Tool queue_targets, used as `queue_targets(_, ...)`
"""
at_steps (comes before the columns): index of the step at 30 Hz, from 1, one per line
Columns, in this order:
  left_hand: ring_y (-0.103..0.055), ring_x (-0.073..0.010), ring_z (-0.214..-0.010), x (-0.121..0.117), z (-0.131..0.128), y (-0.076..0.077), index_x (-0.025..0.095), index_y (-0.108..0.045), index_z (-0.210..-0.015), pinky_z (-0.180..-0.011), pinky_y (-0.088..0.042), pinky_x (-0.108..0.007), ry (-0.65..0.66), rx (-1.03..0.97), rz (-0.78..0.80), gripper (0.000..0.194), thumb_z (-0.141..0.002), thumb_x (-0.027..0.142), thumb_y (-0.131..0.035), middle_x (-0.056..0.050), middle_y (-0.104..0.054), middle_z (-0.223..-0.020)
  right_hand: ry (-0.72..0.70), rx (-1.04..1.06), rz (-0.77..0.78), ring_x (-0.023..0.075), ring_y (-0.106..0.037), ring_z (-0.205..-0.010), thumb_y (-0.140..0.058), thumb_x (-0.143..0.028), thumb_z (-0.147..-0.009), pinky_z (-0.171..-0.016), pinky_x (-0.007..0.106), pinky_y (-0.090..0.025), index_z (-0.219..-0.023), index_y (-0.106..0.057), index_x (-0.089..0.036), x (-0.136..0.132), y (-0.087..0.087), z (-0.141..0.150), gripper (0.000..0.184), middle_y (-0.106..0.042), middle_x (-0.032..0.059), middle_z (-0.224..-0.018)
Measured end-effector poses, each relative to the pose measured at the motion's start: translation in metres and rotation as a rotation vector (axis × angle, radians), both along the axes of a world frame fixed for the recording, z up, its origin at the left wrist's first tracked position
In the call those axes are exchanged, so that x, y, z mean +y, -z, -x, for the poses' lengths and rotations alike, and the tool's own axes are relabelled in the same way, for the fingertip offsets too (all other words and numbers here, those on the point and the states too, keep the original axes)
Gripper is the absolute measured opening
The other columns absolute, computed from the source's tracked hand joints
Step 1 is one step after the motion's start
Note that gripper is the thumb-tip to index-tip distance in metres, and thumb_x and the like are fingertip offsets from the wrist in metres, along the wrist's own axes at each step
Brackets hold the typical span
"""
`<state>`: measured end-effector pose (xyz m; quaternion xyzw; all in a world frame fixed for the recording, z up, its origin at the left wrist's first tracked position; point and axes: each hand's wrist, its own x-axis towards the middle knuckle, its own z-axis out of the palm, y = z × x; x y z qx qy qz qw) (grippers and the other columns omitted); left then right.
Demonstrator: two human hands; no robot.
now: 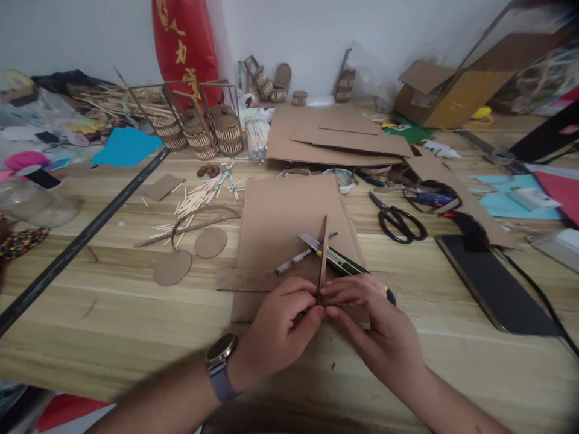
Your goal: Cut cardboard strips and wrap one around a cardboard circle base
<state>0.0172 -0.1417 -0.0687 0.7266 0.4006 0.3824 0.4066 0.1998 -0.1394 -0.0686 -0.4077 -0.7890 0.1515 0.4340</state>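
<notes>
My left hand (284,322) and my right hand (380,319) meet at the near edge of a stack of cardboard (280,211). Both pinch the near end of a thin cardboard strip (324,250), which points away from me; the pinched end is mostly hidden by my fingertips. Under and beyond the strip lie a yellow-and-black utility knife (339,261) and a slim silver craft knife (294,261). A flat cardboard strip (244,279) crosses the stack beside my left hand. Two cardboard discs, a near one (172,267) and a farther one (210,242), rest to the left.
Black scissors (398,223) and a dark tablet (493,283) lie at right. Cut sticks (194,202) spread out at left, near a long black strip (90,238). Small stick-sided buckets (228,132) stand behind, beside large cardboard sheets (335,129) and an open carton (452,90).
</notes>
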Motion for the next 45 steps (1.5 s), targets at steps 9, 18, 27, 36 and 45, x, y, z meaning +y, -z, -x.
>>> queue_targets(9, -0.059, -0.0139, -0.08, -0.002, 0.0, -0.001, 0.017, -0.054, -0.067, -0.073, -0.046, -0.023, -0.012, -0.014, -0.001, 0.027, -0.094, 0.018, -0.049, -0.004, -0.062, -0.083, 0.013, -0.034, -0.059, 0.0196, -0.074, -0.081, -0.059, -0.019, -0.092, -0.085, 0.041, -0.045, -0.096, -0.055, -0.03, -0.004, -0.002, 0.0, 0.012, -0.078, -0.0033, -0.088)
queue_targets(18, -0.056, -0.0128, -0.072, 0.001, 0.001, -0.003, 0.018, -0.047, -0.06, -0.065, -0.041, -0.022, 0.008, -0.035, 0.045, 0.032, -0.092, 0.02, -0.05, -0.002, -0.058, -0.075, 0.058, 0.192, 0.164, 0.0178, -0.073, -0.084, -0.054, -0.021, -0.095, -0.071, 0.031, -0.057, -0.091, -0.058, -0.028, -0.004, -0.001, 0.001, 0.009, -0.075, 0.0002, -0.085)
queue_targets(27, -0.058, -0.0144, -0.079, -0.001, 0.001, 0.002, 0.017, -0.059, -0.079, -0.071, -0.043, -0.023, -0.015, -0.046, 0.058, 0.022, -0.096, 0.031, -0.054, -0.003, -0.061, -0.084, 0.042, 0.232, 0.126, 0.0188, -0.071, -0.088, -0.057, -0.019, -0.094, -0.077, 0.034, -0.057, -0.093, -0.058, -0.027, -0.004, 0.003, -0.001, 0.008, -0.074, 0.001, -0.088)
queue_targets(36, -0.058, -0.014, -0.078, -0.001, 0.002, 0.004, 0.017, -0.058, -0.078, -0.072, -0.043, -0.023, -0.055, -0.087, -0.007, 0.028, -0.096, 0.039, -0.057, -0.003, -0.064, -0.084, 0.031, 0.132, 0.068, 0.0225, -0.07, -0.09, -0.06, -0.042, -0.094, -0.075, 0.036, -0.057, -0.103, -0.06, -0.028, -0.001, 0.002, -0.007, 0.017, -0.073, 0.004, -0.092)
queue_targets(45, -0.049, -0.0109, -0.061, 0.004, 0.01, 0.005, 0.017, -0.058, -0.078, -0.055, -0.038, -0.021, -0.252, -0.158, 0.163, 0.038, -0.096, 0.05, -0.052, 0.001, -0.056, -0.069, 0.287, -0.466, 0.034, 0.0375, -0.062, -0.099, -0.051, -0.034, -0.093, -0.081, 0.055, -0.051, -0.124, -0.057, -0.014, 0.027, 0.035, -0.022, 0.037, -0.067, 0.0193, -0.111)
